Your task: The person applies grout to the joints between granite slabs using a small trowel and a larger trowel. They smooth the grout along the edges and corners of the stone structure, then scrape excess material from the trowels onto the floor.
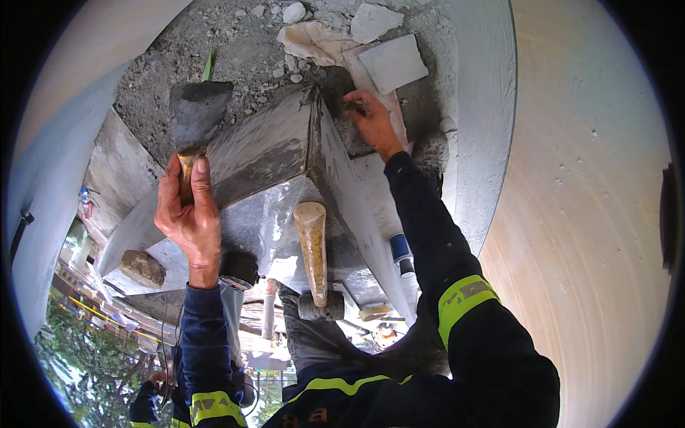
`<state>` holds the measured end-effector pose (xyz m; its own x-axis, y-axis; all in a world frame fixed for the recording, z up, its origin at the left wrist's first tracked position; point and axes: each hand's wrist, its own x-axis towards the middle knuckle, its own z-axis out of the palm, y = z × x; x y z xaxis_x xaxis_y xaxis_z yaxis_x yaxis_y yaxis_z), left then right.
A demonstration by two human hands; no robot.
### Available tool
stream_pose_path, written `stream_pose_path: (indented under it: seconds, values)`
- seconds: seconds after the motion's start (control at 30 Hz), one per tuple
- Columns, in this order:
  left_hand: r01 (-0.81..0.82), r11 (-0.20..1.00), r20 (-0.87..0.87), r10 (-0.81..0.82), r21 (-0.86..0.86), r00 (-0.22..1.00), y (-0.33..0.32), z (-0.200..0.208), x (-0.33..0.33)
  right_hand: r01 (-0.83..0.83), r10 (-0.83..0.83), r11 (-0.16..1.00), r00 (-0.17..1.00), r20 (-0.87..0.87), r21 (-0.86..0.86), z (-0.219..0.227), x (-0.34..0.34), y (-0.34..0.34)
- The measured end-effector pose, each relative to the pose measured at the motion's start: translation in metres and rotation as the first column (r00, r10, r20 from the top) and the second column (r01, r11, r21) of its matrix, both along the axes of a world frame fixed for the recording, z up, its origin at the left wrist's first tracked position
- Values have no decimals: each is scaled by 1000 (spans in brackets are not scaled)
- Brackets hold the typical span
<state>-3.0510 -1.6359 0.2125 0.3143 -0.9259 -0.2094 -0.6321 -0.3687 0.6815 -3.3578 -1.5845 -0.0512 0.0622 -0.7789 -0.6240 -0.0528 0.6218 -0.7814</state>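
Note:
My left hand [189, 210] grips the yellowish wooden handle of a scraper [200, 114], its wide, dirty grey blade pointing away from me. Farther off to the right, my right hand [372, 127] has its fingers curled in above the dirt, close to a pale flat tile piece [394, 63]. Something small and dark shows at those fingertips, too unclear to name. Between my arms, a mallet [312, 246] with a worn wooden handle and dark head lies on the angular grey slab structure [257, 146], touched by neither hand.
Loose rubble [250, 43] covers the ground at the far side, with broken white chunks [374, 21]. A rough stone [143, 268] and a round black object [239, 269] sit near my left forearm. Curved pale walls [578, 178] rise on both sides. Another person's hand [158, 379] shows lower left.

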Motion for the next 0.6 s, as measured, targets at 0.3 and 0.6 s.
stream_pose_path:
  seconds: [0.3,0.6]
  values:
    - [10,1000,40,-11,27,999,0,0,3,100,-97,994,992,-85,41,-7,34,11]
    - [-10,1000,5,10,-6,1000,2,-1,0,18,-18,1000,998,-67,7,-5,32,12]
